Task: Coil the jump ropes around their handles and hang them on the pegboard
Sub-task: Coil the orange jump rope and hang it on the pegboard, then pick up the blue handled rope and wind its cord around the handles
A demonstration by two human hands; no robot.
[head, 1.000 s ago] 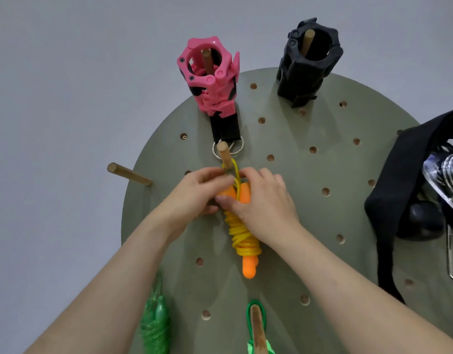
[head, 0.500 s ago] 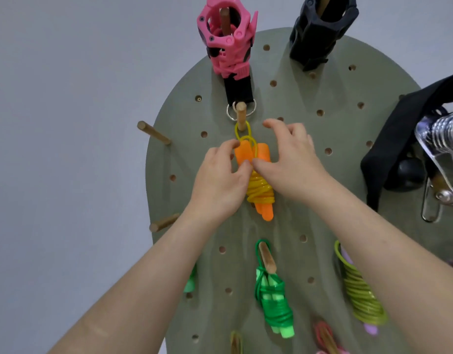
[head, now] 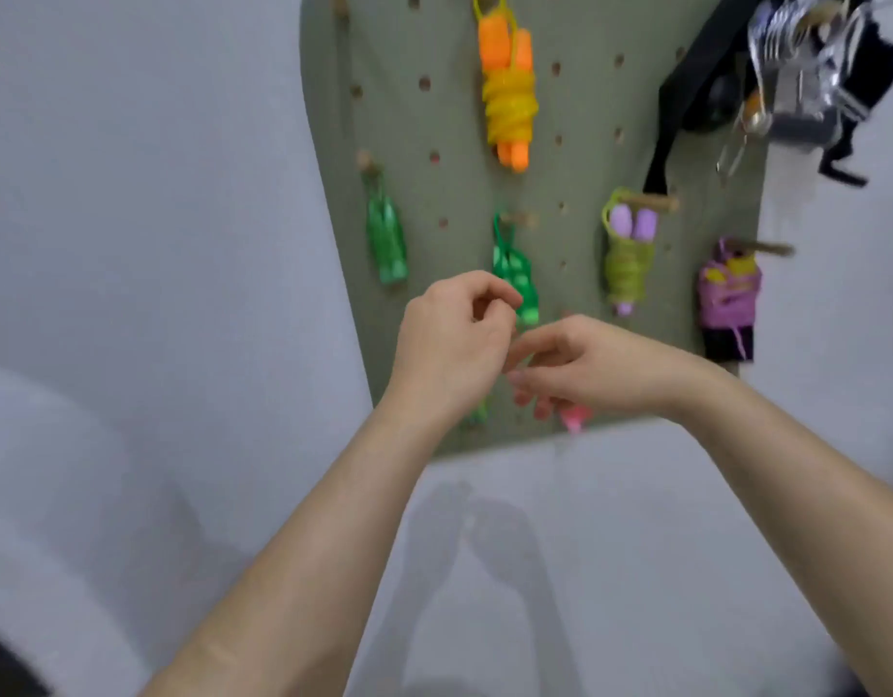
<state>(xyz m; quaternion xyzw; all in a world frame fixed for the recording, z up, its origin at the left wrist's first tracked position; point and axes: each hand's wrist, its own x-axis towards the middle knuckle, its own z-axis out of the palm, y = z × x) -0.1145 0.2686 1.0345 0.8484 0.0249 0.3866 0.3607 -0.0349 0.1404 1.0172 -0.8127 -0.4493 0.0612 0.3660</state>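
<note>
Grey wall and pegboard (head: 399,123); left hand (head: 454,344) and right hand (head: 595,369) loosely curled, empty.
Orange rope (head: 507,93) above them: likely light, cord springy, slick; grip its stiff handles.

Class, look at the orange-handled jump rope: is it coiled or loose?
Coiled. Yellow cord is wound tightly round both handles of the orange-handled jump rope, which hangs on the pegboard untouched.
</note>
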